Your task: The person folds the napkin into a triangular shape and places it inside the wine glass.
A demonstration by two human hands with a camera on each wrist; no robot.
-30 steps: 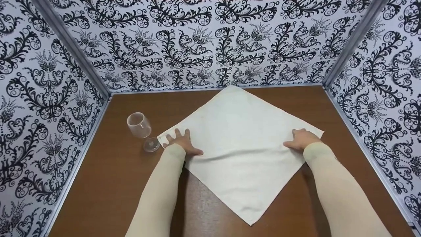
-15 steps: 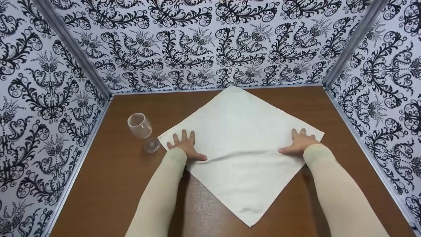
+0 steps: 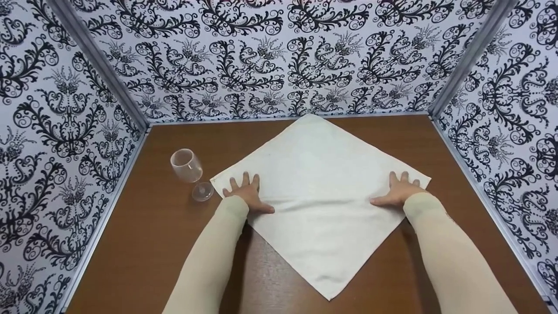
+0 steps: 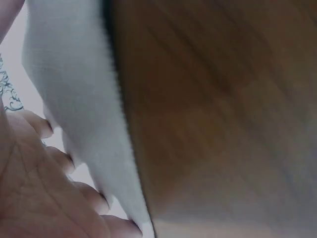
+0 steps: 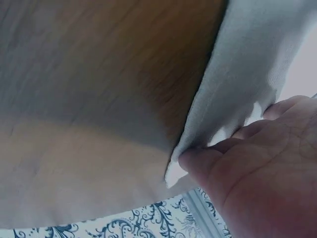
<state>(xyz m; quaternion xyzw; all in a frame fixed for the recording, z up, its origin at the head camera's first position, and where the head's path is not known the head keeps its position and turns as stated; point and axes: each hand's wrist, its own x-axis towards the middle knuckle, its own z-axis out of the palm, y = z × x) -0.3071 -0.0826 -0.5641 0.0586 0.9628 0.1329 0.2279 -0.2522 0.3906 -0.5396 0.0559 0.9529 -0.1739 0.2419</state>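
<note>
A white cloth napkin (image 3: 322,174) lies spread as a diamond on the brown table, with a shallow crease running across it between the hands. My left hand (image 3: 246,194) rests on its left corner area, fingers spread and thumb pointing inward. On the opposite side my right hand (image 3: 399,191) touches the cloth the same way, near the right corner. The left wrist view has the fingertips of the left hand (image 4: 49,183) down on the cloth near its hemmed edge. From the right wrist, the right hand (image 5: 262,163) shows its fingertips on the napkin (image 5: 223,84) close to the corner.
A clear stemmed glass (image 3: 187,166) stands on the table (image 3: 144,226) just left of the napkin's left corner. Patterned black-and-white panels (image 3: 279,61) enclose the table at the back and both sides, joined by grey posts.
Over the last second my left hand has slid slightly inward and toward me, its fingers spreading. The right hand's fingers have spread too. The crease between them looks a little flatter.
</note>
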